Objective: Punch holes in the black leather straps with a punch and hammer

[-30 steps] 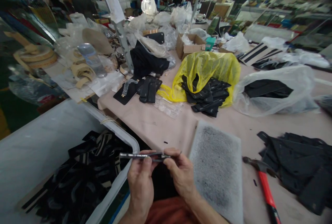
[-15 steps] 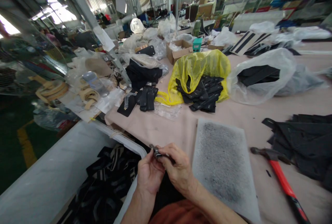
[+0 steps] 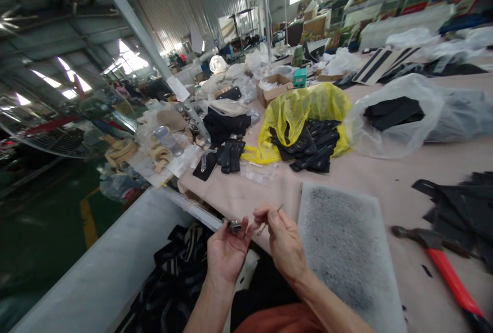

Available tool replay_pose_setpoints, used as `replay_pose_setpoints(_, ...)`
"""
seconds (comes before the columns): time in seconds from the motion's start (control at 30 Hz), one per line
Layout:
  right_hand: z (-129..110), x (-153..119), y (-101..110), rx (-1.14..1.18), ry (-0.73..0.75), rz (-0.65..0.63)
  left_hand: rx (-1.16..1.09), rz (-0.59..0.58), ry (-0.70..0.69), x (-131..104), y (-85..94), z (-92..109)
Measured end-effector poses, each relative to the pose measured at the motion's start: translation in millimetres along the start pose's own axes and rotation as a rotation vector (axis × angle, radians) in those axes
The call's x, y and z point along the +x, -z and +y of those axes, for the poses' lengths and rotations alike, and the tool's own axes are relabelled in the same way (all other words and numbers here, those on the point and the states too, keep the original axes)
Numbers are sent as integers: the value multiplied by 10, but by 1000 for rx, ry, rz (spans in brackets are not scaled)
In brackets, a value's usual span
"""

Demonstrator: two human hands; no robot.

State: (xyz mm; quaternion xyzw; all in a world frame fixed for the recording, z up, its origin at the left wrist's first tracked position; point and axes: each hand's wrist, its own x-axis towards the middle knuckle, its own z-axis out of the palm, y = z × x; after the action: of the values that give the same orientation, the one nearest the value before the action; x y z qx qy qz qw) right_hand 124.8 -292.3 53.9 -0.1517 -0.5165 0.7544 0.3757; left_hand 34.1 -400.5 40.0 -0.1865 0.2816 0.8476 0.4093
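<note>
Palm up over the table's front edge, my left hand (image 3: pixel 227 253) holds a small dark metal piece (image 3: pixel 234 226) between thumb and fingers. Close on its right, my right hand (image 3: pixel 284 243) pinches a thin brownish rod-like item (image 3: pixel 280 207), whose exact kind is too small to tell. The two hands are nearly touching at the fingertips. Beside my right hand lies a speckled grey-white slab (image 3: pixel 346 245).
A red-handled hammer (image 3: pixel 449 266) lies right of the slab, near dark strips (image 3: pixel 458 209). Behind are a yellow bag (image 3: pixel 308 99) of black pieces and a clear bag (image 3: pixel 416 137). A white bin (image 3: pixel 103 256) with black pieces stands at lower left.
My right hand has moved away from the metal piece, to the right, with the thin item in its fingers. My left hand has opened somewhat around the metal piece. The camera view has shifted left.
</note>
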Motion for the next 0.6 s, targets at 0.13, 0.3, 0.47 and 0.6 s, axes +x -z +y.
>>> replay_pose_setpoints(0.13,-83,-52,36,-169,97,14,30,-75,-21,-57,27,26)
replay_pose_setpoints(0.3,-86,-222,11,-147,175,-16,43,-155,-3,-67,83,43)
replay_pose_setpoints(0.47,-76,-249,-40,-201,317,-44,55,-124,27,-57,78,29)
replay_pose_setpoints(0.6,-29,-230,-72,-249,316,-36,91,-118,61,-70,32,21)
